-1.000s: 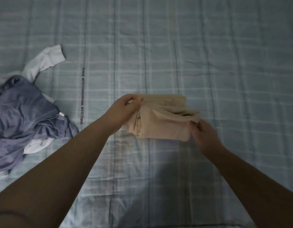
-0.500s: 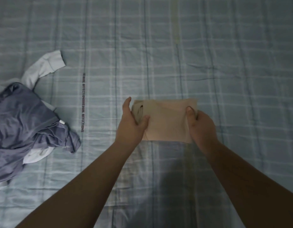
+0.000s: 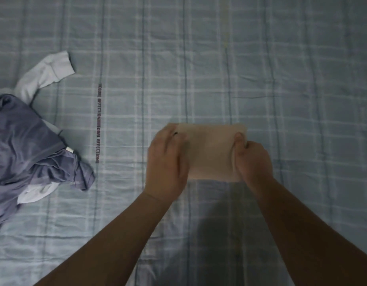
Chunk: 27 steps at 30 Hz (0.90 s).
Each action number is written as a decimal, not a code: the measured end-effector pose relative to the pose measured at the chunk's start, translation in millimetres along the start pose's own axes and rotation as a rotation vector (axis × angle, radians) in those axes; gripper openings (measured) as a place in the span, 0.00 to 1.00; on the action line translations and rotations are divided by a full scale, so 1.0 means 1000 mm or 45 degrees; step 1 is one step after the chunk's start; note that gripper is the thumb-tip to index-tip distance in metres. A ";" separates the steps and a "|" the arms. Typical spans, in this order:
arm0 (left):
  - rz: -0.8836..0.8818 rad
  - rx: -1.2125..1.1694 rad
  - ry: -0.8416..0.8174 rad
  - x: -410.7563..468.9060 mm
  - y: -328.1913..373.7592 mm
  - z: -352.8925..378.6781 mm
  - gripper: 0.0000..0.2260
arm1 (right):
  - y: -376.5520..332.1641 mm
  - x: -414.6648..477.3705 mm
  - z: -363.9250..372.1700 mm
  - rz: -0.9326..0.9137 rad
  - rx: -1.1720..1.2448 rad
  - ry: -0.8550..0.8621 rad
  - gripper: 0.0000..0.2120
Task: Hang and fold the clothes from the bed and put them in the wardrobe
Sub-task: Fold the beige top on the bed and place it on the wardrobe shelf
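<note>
While right hand [image 3: 253, 159] pinches right edge of folded beige garment [image 3: 211, 151], thumb on top, left hand [image 3: 167, 162] covers left edge; blurred, grip indeterminate.

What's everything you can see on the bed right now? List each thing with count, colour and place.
beige cloth: one, beige, folded, mid-sheet between the hands
purple garment: one, grey-purple, crumpled at the left edge
white garment: at least one, white, sleeve sticking out beyond the purple garment, more white showing under it
sheet: one, pale blue-grey check, covers the bed; strip of lettering left of centre
left hand: one, on the beige cloth's left edge, grip blurred
right hand: one, pinches the beige cloth's right edge, thumb on top
</note>
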<state>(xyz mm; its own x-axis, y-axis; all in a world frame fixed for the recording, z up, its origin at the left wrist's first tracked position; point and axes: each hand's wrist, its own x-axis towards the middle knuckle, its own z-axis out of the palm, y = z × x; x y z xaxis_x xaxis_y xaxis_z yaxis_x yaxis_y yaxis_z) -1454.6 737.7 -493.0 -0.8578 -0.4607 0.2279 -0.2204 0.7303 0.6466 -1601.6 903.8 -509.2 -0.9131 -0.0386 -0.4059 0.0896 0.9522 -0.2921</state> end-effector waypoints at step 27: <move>-0.069 0.281 -0.569 0.006 -0.020 0.036 0.26 | 0.024 -0.004 0.020 -0.892 -0.188 -0.053 0.33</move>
<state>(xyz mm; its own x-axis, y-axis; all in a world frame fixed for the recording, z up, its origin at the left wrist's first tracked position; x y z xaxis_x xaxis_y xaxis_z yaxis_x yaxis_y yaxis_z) -1471.9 738.1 -530.4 -0.9469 -0.2750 -0.1667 -0.3215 0.8231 0.4681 -1588.3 920.9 -532.1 -0.7203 -0.6644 -0.1996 -0.5694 0.7305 -0.3771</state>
